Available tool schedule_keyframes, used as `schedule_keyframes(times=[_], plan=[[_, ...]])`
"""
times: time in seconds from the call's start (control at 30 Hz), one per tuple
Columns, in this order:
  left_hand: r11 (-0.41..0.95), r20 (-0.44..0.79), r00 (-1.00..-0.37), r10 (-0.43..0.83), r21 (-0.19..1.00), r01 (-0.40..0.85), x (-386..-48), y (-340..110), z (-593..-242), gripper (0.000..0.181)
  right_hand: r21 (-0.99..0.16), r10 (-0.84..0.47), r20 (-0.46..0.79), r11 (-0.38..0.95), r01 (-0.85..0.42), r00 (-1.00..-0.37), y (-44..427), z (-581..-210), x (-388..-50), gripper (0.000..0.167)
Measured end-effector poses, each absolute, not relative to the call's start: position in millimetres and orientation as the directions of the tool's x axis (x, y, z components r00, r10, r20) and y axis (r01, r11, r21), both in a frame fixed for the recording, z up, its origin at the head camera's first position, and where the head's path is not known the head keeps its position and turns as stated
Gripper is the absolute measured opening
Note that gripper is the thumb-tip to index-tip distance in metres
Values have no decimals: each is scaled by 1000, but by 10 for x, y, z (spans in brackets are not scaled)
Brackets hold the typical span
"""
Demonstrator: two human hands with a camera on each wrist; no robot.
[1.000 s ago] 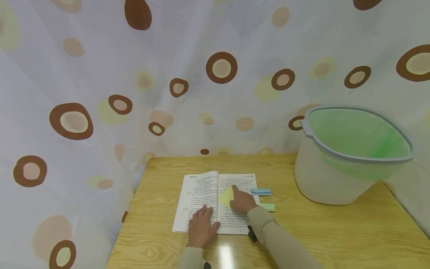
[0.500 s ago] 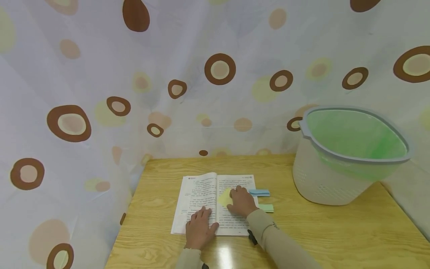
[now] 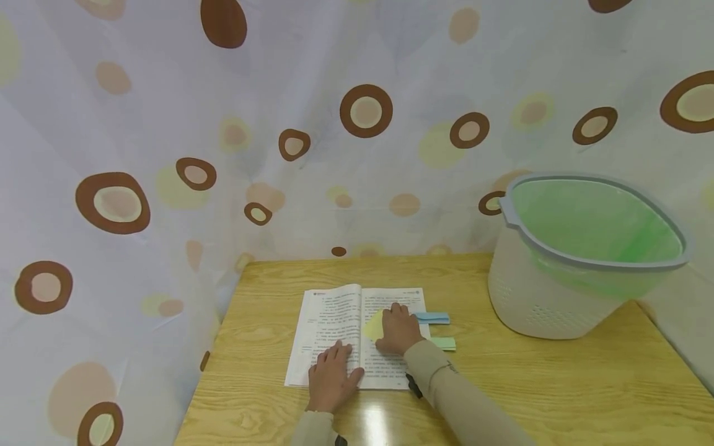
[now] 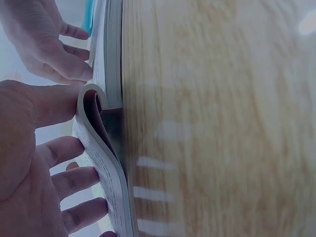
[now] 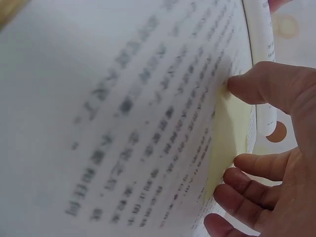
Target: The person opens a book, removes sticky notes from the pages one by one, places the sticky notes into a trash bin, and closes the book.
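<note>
An open book (image 3: 334,310) with printed pages lies on the wooden table. My left hand (image 3: 329,381) rests on the lower left page, fingers spread, thumb by the middle fold; the left wrist view shows the same hand (image 4: 29,163) against the curved pages (image 4: 111,182). On the right page is a yellow paper (image 3: 372,327), partly covered by my right hand (image 3: 400,331). In the right wrist view, the thumb and fingertips of that hand (image 5: 281,192) touch around the yellow paper (image 5: 227,128), with the fingers loosely bent. Whether its lower edge is attached cannot be told.
Past the book's right edge stick out a blue strip (image 3: 434,318) and a light green strip (image 3: 444,343). A pale basket (image 3: 549,310) with a grey rim and green inside stands at the back right. Behind the table (image 3: 268,347) hangs a patterned curtain (image 3: 312,74).
My right hand has shifted from the yellow paper's top edge toward its right side, and its fingers have spread over it. The left hand stays on the left page.
</note>
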State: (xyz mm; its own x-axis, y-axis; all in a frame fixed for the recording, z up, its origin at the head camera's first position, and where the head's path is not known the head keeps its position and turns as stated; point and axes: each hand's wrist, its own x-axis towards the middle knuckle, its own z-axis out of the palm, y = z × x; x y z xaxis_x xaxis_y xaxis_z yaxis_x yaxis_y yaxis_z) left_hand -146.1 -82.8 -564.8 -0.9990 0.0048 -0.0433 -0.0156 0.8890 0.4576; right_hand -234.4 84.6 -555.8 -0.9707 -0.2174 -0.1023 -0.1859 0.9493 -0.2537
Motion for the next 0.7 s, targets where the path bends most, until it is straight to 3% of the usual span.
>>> schedule_keyframes(times=[0.2, 0.5, 0.7], plan=[[895, -63, -998, -4, 446, -32, -1462, -822, -5658, 53, -234, -190, -136, 960, -155, -972, 798, -5535, -2349, 61], [891, -61, -998, 3, 453, -25, -1489, -837, -5635, 53, -295, -182, -71, 943, -154, -981, 832, -5627, -2400, 62], [889, -53, -999, 4, 458, -21, -1484, -841, -5647, 53, -330, -173, -37, 932, -152, -984, 860, -5655, -2409, 51]])
